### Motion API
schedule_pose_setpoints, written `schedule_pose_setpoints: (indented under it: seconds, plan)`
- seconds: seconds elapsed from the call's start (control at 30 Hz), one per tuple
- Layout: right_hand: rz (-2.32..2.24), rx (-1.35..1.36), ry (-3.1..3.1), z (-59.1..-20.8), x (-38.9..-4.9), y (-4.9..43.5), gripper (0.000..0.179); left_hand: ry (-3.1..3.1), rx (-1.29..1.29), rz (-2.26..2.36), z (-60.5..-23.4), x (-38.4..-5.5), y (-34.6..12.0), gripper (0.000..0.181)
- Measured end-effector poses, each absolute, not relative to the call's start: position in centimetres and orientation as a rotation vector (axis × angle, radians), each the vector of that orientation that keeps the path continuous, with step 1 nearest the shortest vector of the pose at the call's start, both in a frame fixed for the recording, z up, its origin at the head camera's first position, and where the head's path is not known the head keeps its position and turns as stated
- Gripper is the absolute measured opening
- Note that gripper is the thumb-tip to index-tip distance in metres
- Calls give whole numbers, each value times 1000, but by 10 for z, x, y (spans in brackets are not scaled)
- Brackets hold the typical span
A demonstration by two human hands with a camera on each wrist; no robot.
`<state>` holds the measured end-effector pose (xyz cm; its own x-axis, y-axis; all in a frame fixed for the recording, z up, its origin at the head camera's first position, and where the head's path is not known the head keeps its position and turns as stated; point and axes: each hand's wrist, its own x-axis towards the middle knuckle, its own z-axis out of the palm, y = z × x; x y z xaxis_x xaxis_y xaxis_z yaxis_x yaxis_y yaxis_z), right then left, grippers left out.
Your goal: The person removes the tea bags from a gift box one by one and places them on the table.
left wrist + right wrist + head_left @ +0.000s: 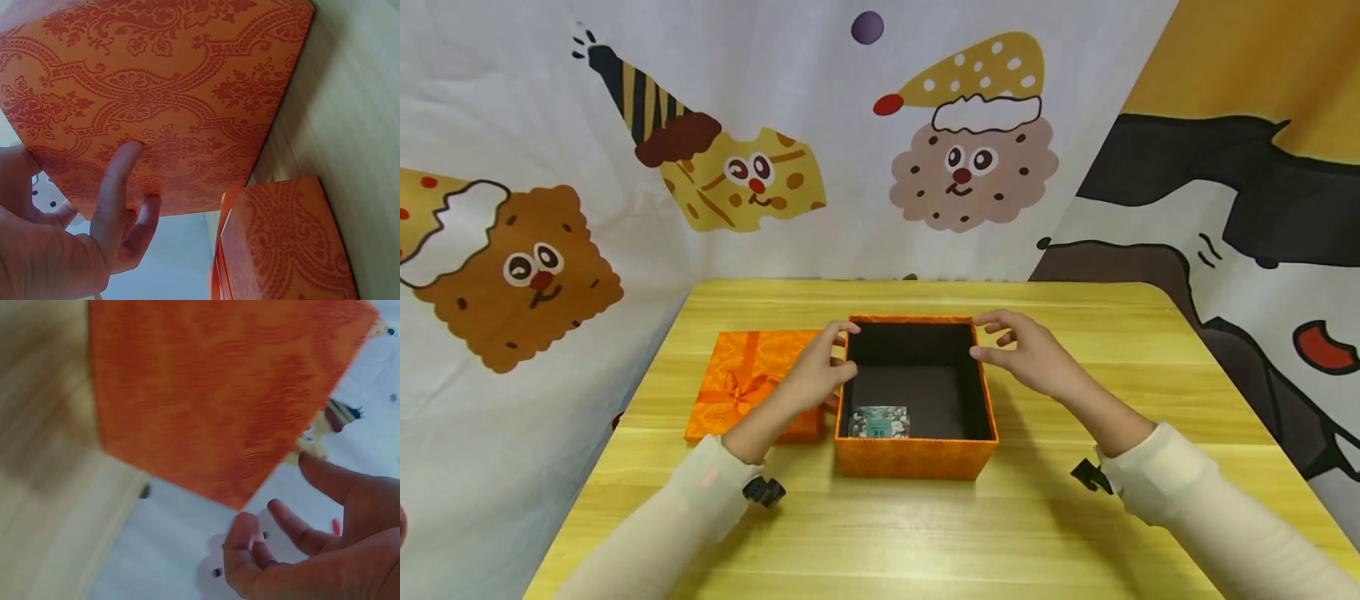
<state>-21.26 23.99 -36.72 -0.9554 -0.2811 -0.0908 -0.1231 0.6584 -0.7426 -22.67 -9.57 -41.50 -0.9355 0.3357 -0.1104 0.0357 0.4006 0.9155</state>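
An orange patterned gift box [917, 458] with a dark inside stands uncovered on the table. A small floral-printed card or packet [880, 422] lies in its near left corner. My left hand [816, 367] holds the box's left wall, its thumb and a finger over the rim; in the left wrist view other fingers [115, 187] lie against the outer side. At the far right corner is my right hand [1018, 354], fingers loosely bent, tips close to the rim. In the right wrist view the right fingers [322, 475] are beside the box edge, gripping nothing.
An orange lid with a ribbon bow [737, 392] lies left of the box, partly behind the left forearm. The yellow wooden table [917, 542] ends at a white cloth backdrop [850, 250] printed with cartoon figures. A small black device hangs by each cuff.
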Motion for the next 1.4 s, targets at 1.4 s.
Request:
schedule_pose_setpoints:
  seconds: [1.4]
  plan:
    - [-710,-183,1952,-371,-252,104,48,2441,332,1495,-415,-226,-95,55]
